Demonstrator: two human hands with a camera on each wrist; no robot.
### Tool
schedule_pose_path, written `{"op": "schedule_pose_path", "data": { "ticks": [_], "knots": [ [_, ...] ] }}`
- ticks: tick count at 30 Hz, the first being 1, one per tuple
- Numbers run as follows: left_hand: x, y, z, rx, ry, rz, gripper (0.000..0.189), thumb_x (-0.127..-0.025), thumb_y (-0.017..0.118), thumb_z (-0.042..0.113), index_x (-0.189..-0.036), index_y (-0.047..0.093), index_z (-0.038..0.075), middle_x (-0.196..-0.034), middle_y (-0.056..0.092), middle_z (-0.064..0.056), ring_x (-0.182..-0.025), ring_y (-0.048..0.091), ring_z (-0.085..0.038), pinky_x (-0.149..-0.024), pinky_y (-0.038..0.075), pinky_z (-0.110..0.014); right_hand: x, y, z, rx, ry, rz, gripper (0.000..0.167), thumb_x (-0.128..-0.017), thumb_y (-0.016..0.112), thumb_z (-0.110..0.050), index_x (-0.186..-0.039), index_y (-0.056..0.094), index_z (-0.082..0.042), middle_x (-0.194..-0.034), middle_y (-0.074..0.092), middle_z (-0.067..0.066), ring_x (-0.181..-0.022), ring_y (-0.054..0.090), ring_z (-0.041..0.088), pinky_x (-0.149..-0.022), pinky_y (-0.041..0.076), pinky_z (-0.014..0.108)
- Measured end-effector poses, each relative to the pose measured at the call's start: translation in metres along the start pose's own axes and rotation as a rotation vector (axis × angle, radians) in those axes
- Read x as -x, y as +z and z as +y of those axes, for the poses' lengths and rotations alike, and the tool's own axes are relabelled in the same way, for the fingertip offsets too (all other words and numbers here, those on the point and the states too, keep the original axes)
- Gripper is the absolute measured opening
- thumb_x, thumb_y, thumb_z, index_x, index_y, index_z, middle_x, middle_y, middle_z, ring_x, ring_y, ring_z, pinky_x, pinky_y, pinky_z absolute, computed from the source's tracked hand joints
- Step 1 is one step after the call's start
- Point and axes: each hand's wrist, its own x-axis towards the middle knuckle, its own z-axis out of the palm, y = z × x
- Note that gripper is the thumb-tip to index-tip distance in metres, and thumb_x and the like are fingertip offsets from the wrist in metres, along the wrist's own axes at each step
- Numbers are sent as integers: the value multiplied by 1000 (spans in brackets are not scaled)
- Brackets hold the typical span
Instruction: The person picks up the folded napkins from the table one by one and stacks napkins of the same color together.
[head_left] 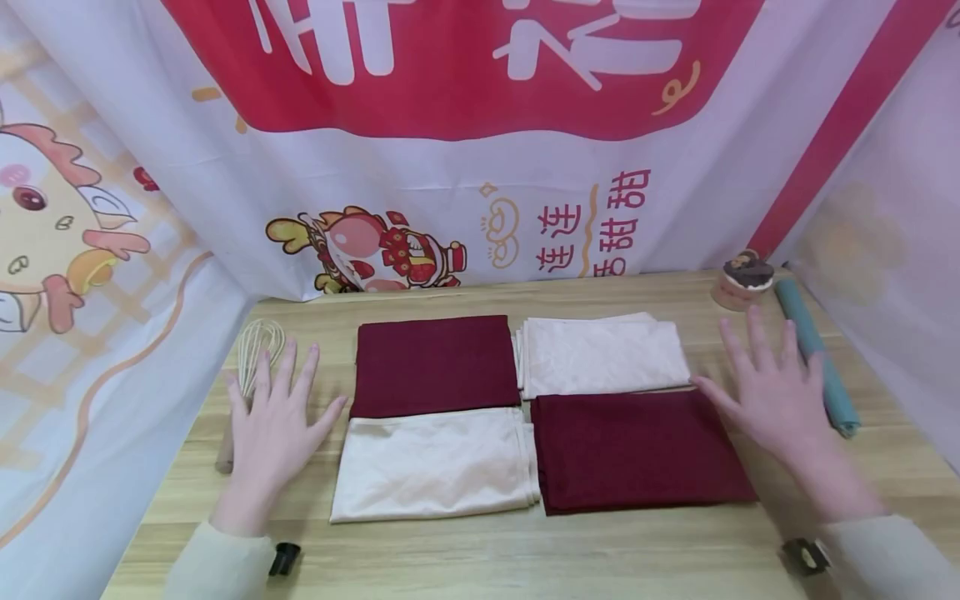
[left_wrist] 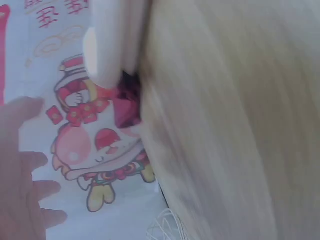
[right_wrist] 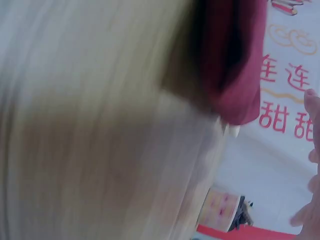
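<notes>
My left hand (head_left: 273,429), fingers spread and holding nothing, hovers left of the folded cloths, overlapping a whisk (head_left: 260,342) in the head view. On the other side my right hand (head_left: 776,396), likewise spread, is between the cloths and a teal roll (head_left: 817,358). The folded cloths lie in two rows: a dark red cloth (head_left: 431,365) at back left, a white cloth (head_left: 603,357) at back right, a cream cloth (head_left: 435,465) at front left and another dark red cloth (head_left: 637,450) at front right. The right thumb tip is close to the white cloth's corner.
A cup-shaped item with a dark top (head_left: 742,282) stands at the back right of the wooden table (head_left: 450,562). Printed curtains (head_left: 420,175) hang behind the table and along both sides.
</notes>
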Motion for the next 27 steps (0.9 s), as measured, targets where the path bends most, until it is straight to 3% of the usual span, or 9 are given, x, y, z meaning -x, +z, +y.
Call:
{"op": "schedule_pose_path", "data": {
  "ticks": [3,5,10,15,20,27],
  "knots": [
    [6,-4,6,84,-34,-9,80,-91,57,48,-154,17,19,-158,12,-13,-141,6,-43,-106,-14,-61,2,-1,-11,-87,19,-6,86,-90,50,-60,-155,9,-20,-158,5,16,-131,15,57,-88,18,78],
    [12,-6,11,158,-65,-17,78,-92,58,42,-154,18,17,-155,19,-18,-136,19,-48,-106,-7,-64,4,-2,-18,-163,15,-17,82,-93,49,-56,-154,14,-15,-156,15,20,-125,27,56,-87,24,74],
    [24,-9,20,364,-142,-72,72,-95,56,38,-152,21,12,-146,30,-28,-126,30,-53,-99,19,-70,9,-3,-41,-368,-45,-19,66,-97,51,-42,-143,36,2,-138,41,30,-122,38,51,-95,30,64],
    [34,-6,26,545,-170,-136,69,-96,56,36,-150,25,7,-144,31,-28,-127,32,-50,-97,26,-69,19,2,-72,-535,-37,-81,58,-98,52,-39,-139,43,0,-125,54,23,-105,56,35,-89,41,55],
    [42,-1,32,673,-197,-164,63,-95,58,29,-146,33,1,-141,36,-25,-121,40,-42,-94,34,-62,28,15,-106,-621,-66,-147,51,-97,54,-39,-135,49,-5,-118,60,10,-88,58,15,-76,48,40],
    [50,9,36,809,-278,-212,58,-96,57,27,-144,36,1,-136,39,-25,-117,45,-41,-93,42,-56,30,29,-142,-733,-123,-213,49,-94,59,-40,-130,54,-7,-112,61,3,-83,56,7,-72,49,29]
  ]
}}
